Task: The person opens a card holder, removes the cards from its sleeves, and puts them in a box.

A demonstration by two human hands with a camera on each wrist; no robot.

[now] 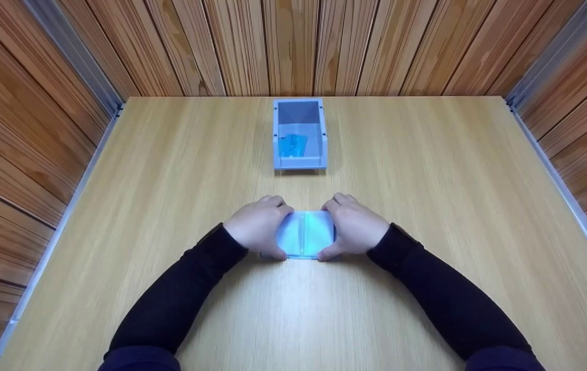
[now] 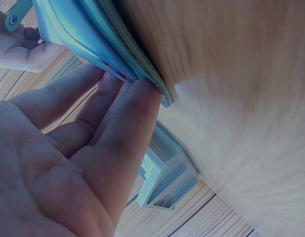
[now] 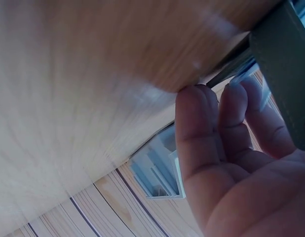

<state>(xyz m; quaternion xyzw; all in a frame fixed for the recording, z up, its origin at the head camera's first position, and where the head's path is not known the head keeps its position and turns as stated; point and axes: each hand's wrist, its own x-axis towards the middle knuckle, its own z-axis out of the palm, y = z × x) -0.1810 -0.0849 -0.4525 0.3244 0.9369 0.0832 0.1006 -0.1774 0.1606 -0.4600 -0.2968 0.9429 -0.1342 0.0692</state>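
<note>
An open-topped grey-blue box [image 1: 300, 164] stands on the tabletop [image 1: 448, 216] near the wooden back wall [image 1: 293, 46], with flat blue pieces [image 1: 293, 146] bearing dark markings lying at its near end. Between the hands, on the person's side of the box, is a light blue folding holder [image 1: 304, 234], spread open, glossy, creased down the middle, with layered edges and a studded tab [image 2: 18, 16]. The fingers of the left hand [image 1: 260, 226] and right hand [image 1: 360, 225] are partly curled, gripping its opposite ends, thumbs at the near edge.
</note>
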